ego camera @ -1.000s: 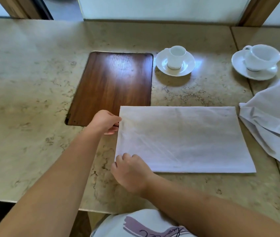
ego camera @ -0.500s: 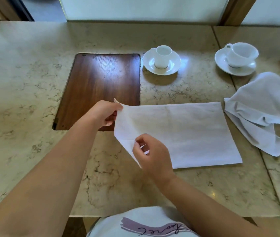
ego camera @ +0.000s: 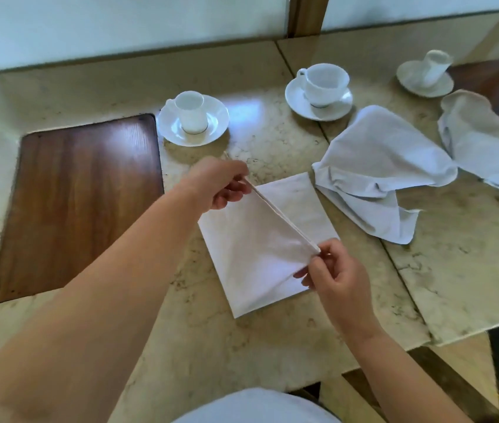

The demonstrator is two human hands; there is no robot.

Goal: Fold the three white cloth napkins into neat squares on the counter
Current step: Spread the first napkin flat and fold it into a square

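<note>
- Your left hand (ego camera: 222, 183) pinches the far corner of the half-folded white cloth napkin (ego camera: 254, 248), raised.
- Your right hand (ego camera: 338, 274) pinches its near corner.
- It lies right of the inset brown wooden board (ego camera: 80, 203).

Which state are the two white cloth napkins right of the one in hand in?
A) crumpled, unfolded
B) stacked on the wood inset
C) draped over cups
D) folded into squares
A: the nearer white cloth napkin and the farther white cloth napkin both lie rumpled on the marble counter.
</note>
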